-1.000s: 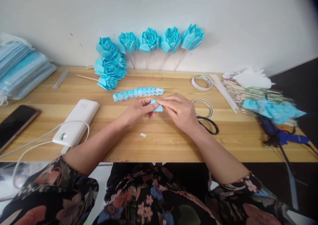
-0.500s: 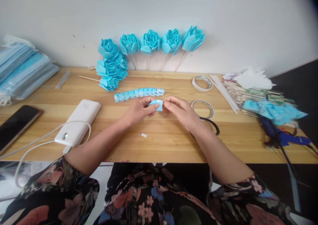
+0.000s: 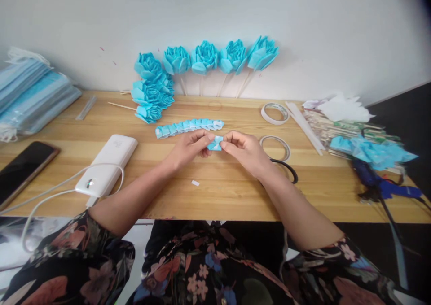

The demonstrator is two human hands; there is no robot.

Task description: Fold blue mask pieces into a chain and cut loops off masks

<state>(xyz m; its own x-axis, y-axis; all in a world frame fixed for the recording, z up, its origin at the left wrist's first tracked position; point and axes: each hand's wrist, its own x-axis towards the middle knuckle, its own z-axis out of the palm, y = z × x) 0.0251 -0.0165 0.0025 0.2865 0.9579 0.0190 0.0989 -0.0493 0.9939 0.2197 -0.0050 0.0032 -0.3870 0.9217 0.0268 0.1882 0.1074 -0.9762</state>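
Note:
A small folded piece of light blue fabric (image 3: 214, 144) is pinched between my two hands above the middle of the table. My left hand (image 3: 191, 147) grips its left side with thumb and fingers closed. On its right edge, the thumb and forefinger of my right hand (image 3: 243, 150) press together. Just behind the hands lies a row of overlapping folded blue pieces (image 3: 188, 127). A tiny white scrap (image 3: 195, 183) rests on the wood in front of them. Two tape rolls (image 3: 275, 113) lie right of my right hand, one behind the other.
Blue fabric roses (image 3: 205, 57) on sticks lean against the wall, with more piled at left. A white power bank (image 3: 106, 166) with a cable, a phone (image 3: 27, 170) and stacked face masks (image 3: 33, 94) lie left. At right are glue sticks (image 3: 305, 128) and a blue glue gun (image 3: 387, 186).
The blue piece has been turned or folded between my fingers. My left thumb has shifted up, and my right thumb now presses onto the piece's right edge.

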